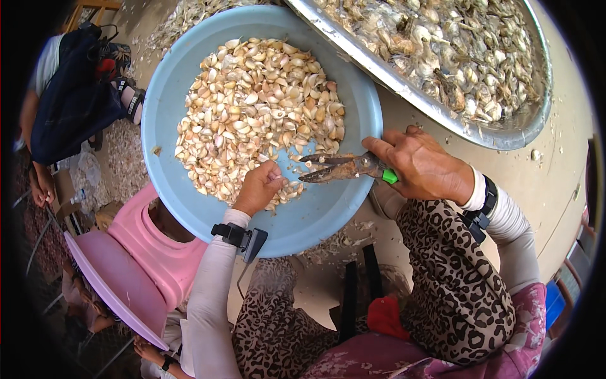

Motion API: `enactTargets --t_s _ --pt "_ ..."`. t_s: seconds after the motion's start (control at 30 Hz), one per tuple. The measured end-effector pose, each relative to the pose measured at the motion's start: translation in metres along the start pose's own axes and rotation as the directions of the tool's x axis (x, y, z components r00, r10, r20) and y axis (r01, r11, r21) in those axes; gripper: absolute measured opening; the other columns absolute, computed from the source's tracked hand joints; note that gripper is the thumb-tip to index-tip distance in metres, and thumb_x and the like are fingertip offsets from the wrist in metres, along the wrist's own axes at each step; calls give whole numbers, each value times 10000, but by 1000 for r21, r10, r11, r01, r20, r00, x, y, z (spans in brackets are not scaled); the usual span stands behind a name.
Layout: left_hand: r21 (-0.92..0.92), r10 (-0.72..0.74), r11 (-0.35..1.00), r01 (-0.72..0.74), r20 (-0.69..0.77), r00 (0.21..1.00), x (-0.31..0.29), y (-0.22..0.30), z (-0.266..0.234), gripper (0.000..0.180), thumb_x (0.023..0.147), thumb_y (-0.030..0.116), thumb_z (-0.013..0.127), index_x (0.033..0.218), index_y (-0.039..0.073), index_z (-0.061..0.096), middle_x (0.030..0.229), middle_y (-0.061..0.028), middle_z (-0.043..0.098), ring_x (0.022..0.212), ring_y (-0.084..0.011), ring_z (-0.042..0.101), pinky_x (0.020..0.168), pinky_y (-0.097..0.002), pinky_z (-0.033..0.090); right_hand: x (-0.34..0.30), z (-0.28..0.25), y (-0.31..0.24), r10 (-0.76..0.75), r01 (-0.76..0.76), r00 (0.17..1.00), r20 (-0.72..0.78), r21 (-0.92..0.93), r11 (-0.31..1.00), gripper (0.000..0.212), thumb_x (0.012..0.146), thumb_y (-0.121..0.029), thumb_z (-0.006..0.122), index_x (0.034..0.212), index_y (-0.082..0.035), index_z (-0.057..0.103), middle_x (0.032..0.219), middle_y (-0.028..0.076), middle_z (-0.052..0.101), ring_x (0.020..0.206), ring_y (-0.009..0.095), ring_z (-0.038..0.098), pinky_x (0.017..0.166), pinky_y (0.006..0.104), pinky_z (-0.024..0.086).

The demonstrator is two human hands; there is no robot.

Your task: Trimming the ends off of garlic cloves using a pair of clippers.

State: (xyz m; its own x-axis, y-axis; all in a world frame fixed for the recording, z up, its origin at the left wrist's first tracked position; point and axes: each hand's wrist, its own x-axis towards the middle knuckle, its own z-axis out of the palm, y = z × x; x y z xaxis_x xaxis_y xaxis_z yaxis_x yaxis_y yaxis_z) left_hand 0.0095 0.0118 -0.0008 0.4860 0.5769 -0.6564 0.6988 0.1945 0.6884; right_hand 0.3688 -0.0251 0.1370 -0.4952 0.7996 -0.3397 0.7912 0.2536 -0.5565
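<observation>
A wide light-blue basin [158, 136] stands in front of me, with a large heap of separated garlic cloves [252, 101] in it. Low over the near side of the heap, my left hand [257, 188] has its thumb and fingers pinched together. Whatever is between those fingertips is too small to make out. My right hand [429, 163] is wrapped round the handles of dark, worn pruning shears [341, 169] with a bright green piece at the grip. The shears' blades are parted and point left over the basin, their tips close to my left fingers.
At the far right, a big metal basin [404, 88] of dirty garlic bulbs overlaps the blue rim. A pink plastic seat [151, 234] and a lilac basin [123, 284] stand at my left. Other people sit along the left side. Garlic skins [338, 240] litter the floor.
</observation>
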Motion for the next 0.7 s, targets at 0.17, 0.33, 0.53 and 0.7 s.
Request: enactTargets --t_s 0.17,0.33,0.53,0.7 --pt "-892 -201 436 121 35 979 -13 48 1 314 981 108 638 1280 31 579 1075 -53 669 935 -110 631 774 -255 525 0 -1 -3 -27 26 1000 -15 -78 997 596 736 -117 757 1277 -7 532 891 127 611 807 328 659 809 431 490" --pt "-967 1 250 50 52 999 -31 86 3 361 955 17 616 1310 5 550 1127 -78 657 935 -145 624 786 -273 522 1 -2 -6 -22 16 998 -51 -105 994 636 714 -100 764 1290 5 517 896 119 588 828 307 638 810 426 462" --pt "-986 97 133 104 117 988 -37 103 11 371 927 -18 629 1289 -13 551 1037 -134 675 864 -198 640 740 -311 508 5 -5 -10 -8 4 999 -40 -113 994 670 688 -67 759 1303 25 510 887 125 582 829 313 626 794 420 442" --pt "-983 103 132 130 144 984 -43 109 16 396 889 -14 657 1273 20 565 1148 -165 645 882 -211 596 720 -303 474 5 -8 -14 -20 19 1000 -14 -98 995 670 683 -62 751 1302 40 514 870 128 587 824 313 628 795 424 442"
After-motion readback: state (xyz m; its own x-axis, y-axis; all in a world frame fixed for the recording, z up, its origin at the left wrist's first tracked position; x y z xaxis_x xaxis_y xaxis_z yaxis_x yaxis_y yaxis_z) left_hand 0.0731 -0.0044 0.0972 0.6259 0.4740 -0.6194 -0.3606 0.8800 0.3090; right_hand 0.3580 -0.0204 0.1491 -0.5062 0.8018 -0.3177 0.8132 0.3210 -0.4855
